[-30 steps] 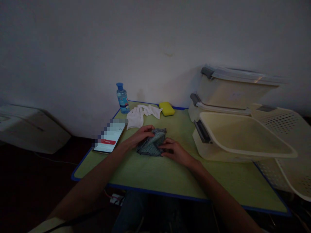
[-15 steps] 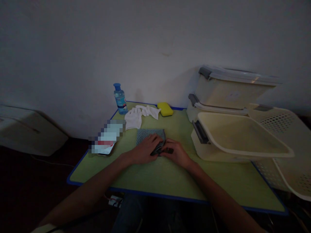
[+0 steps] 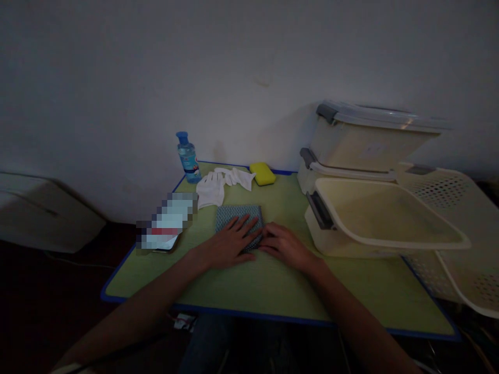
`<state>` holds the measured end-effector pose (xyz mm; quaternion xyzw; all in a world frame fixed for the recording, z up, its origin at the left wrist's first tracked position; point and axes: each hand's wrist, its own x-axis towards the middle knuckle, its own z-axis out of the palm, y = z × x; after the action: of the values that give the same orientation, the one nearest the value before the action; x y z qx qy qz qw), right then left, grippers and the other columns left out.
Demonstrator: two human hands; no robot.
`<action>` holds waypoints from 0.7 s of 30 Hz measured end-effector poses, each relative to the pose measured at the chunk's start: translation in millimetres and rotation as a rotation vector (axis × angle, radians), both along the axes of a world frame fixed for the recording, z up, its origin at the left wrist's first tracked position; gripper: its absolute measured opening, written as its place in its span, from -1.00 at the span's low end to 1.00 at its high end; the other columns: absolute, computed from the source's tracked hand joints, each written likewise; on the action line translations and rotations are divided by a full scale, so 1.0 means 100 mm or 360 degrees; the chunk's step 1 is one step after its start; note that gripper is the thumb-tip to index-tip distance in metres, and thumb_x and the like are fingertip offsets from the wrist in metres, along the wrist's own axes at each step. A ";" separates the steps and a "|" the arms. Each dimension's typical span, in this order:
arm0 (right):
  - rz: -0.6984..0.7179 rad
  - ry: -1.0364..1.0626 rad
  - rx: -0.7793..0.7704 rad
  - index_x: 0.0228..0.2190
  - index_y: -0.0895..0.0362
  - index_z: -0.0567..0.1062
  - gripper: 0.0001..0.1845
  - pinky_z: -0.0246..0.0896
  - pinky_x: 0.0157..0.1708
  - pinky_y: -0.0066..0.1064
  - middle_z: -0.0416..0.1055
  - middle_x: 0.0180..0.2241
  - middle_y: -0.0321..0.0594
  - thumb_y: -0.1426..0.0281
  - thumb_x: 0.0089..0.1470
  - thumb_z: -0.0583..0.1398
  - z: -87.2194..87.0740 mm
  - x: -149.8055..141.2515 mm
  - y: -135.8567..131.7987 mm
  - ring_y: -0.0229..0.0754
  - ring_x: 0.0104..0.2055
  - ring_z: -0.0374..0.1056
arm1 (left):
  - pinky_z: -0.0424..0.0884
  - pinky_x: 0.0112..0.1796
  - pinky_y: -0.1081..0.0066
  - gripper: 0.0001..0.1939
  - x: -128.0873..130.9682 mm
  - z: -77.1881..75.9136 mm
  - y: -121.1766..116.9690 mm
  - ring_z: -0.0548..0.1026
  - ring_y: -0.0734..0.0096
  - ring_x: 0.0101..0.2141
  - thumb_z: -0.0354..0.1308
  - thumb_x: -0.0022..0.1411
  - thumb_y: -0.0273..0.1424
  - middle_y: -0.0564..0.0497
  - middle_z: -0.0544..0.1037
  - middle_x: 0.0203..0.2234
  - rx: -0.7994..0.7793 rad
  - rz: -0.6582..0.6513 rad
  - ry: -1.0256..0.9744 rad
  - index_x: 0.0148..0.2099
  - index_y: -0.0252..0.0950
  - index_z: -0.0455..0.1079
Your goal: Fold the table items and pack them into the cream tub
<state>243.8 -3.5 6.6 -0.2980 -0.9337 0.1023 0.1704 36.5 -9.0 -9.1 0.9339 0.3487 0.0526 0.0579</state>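
currently works at a blue-edged green table (image 3: pixel 253 288); lays the left hand (image 3: pixel 230 244), with fingers fanned and gripping nothing, over, and the right hand (image 3: pixel 284 245), with curled fingers and an unclear grip, at the edge of, a grey patterned cloth (image 3: pixel 228 213), flat near mid-table.

There are one cloth (image 3: pixel 236 211), two gloves (image 3: pixel 211 190) (image 3: pixel 242 178) and one bottle (image 3: pixel 189 160).
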 end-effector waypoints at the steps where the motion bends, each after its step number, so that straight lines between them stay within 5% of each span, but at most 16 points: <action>1: -0.0007 -0.0011 0.0041 -0.47 0.14 0.47 -0.85 0.21 -0.32 -0.38 0.34 -0.37 -0.18 0.39 0.07 0.13 0.00 0.00 -0.01 -0.20 -0.29 0.26 | -0.16 0.14 0.06 -0.36 0.00 0.00 0.00 -0.22 0.06 0.24 -0.15 0.23 -0.06 -0.19 -0.10 0.25 -0.0008 -0.0003 0.0011 0.27 -0.23 -0.11; 7: -0.0003 0.0037 0.0200 -0.18 0.17 0.39 -0.77 0.24 -0.21 -0.29 0.36 -0.20 -0.07 0.44 0.07 0.10 -0.02 -0.01 0.00 -0.14 -0.16 0.25 | -0.17 0.14 0.09 -0.31 0.01 0.00 0.00 -0.19 0.03 0.24 -0.16 0.22 -0.04 -0.23 -0.13 0.25 -0.0022 0.0010 0.0038 0.27 -0.32 -0.13; 13: -0.0112 -0.0091 0.0316 -0.31 0.19 0.43 -0.84 0.24 -0.20 -0.23 0.42 -0.28 -0.06 0.46 0.07 0.07 -0.01 -0.06 0.03 -0.10 -0.22 0.29 | -0.14 0.15 0.13 -0.36 0.00 0.07 0.02 -0.14 0.11 0.24 -0.07 0.21 -0.18 -0.22 -0.06 0.24 -0.0124 0.0039 -0.0034 0.26 -0.36 -0.09; 17: -0.0350 0.0108 0.0365 -0.28 0.18 0.41 -0.81 0.24 -0.20 -0.20 0.43 -0.30 -0.05 0.50 0.08 0.03 -0.01 0.01 0.07 -0.09 -0.22 0.32 | 0.01 0.12 0.23 -0.52 -0.05 0.19 0.08 0.16 0.24 0.15 -0.05 0.18 -0.45 -0.15 0.21 0.15 -0.0082 0.0092 -0.0236 0.17 -0.33 0.12; 21: -0.0575 0.0639 0.0374 -0.26 0.13 0.39 -0.80 0.27 -0.26 -0.26 0.43 -0.32 -0.12 0.43 0.10 0.00 0.03 0.07 0.06 -0.13 -0.28 0.35 | 0.31 -0.10 0.30 -0.71 -0.06 0.30 0.11 0.45 0.29 -0.15 -0.07 0.20 -0.45 -0.08 0.51 -0.17 0.0011 0.0290 -0.0763 -0.09 -0.30 0.38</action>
<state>250.3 3.0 9.3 -0.4113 -0.8186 0.0184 0.4006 30.3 1.8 20.7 0.8597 0.4074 0.2788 0.1307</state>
